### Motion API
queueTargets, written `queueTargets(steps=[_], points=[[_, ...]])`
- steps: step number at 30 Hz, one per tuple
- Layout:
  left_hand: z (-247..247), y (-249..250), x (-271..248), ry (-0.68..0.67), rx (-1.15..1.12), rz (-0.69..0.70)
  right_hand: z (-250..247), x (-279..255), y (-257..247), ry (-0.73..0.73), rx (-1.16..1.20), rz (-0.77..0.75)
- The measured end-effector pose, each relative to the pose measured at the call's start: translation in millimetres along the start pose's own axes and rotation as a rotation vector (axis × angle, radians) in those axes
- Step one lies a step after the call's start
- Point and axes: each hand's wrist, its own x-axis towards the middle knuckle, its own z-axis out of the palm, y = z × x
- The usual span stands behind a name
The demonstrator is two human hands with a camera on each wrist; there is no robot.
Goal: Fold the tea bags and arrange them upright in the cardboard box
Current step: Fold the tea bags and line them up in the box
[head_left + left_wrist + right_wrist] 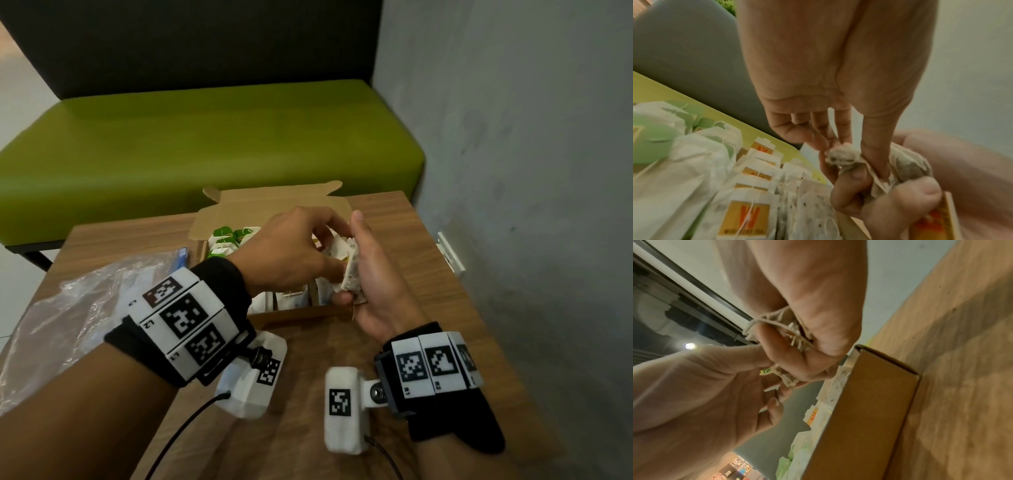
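Note:
An open cardboard box point(298, 313) stands on the wooden table point(445, 301). Inside it, tea bags point(224, 240) with green tags stand at the back, and tea bags point(748, 216) with orange tags stand upright in rows. My right hand point(373, 274) hovers over the box's right side and grips a small bundle of tea bags point(346, 270). My left hand point(291, 253) reaches across and pinches one crumpled tea bag point(844, 154) of that bundle between thumb and fingers. In the right wrist view the bundle point(777, 321) sits in the curled right hand point(807, 345) above the box wall point(859, 418).
A crinkled clear plastic bag point(85, 308) lies on the table's left part. A green bench point(205, 144) stands behind the table. A grey wall point(513, 137) with a white socket point(450, 255) runs along the right edge.

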Motion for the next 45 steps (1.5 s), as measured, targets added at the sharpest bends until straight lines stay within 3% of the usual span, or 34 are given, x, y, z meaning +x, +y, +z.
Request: queueTargets(steps=[7,11,14,17,22,27,30,35,41,45], points=[[2.6,-9.0,0.2,0.218,-0.090,0.018,-8.3,1.5,-4.4,0.054,0.095,0.010],[-1.8,-15.2,-1.5,0.289,-0.386,-0.067,-10.6,3.2,-5.4,0.060,0.186,-0.016],[-4.3,-16.6,-5.5,0.259,-0.661,-0.098,-8.2,0.4,-5.3,0.077,0.057,-0.105],[-1.5,-17.8,-8.0,0.262,-0.753,-0.097,-1.5,-6.6,-3.9,0.046,-0.156,-0.205],[-4.7,-29.8,-11.9,0.272,-0.576,-0.141,-1.6,-7.9,-4.7,0.067,-0.270,-0.309],[-20.0,-33.2,-15.5,0.271,-0.008,0.062,-6.9,-1.2,1.9,0.090,-0.469,-0.352],[-19.8,-31.4,-14.1,0.269,-0.057,0.098,-5.3,-0.4,2.5,0.086,-0.471,-0.354],[-17.7,-35.3,-17.9,0.340,-0.335,0.023,-7.0,-1.3,3.7,0.031,-0.476,-0.300],[-21.2,-38.5,-20.6,0.294,-0.144,0.044,-7.0,-2.2,4.2,-0.036,-0.539,-0.264],[-27.8,-39.9,-21.2,0.169,-0.031,0.044,-8.7,-2.0,4.4,-0.001,-0.632,-0.209]])
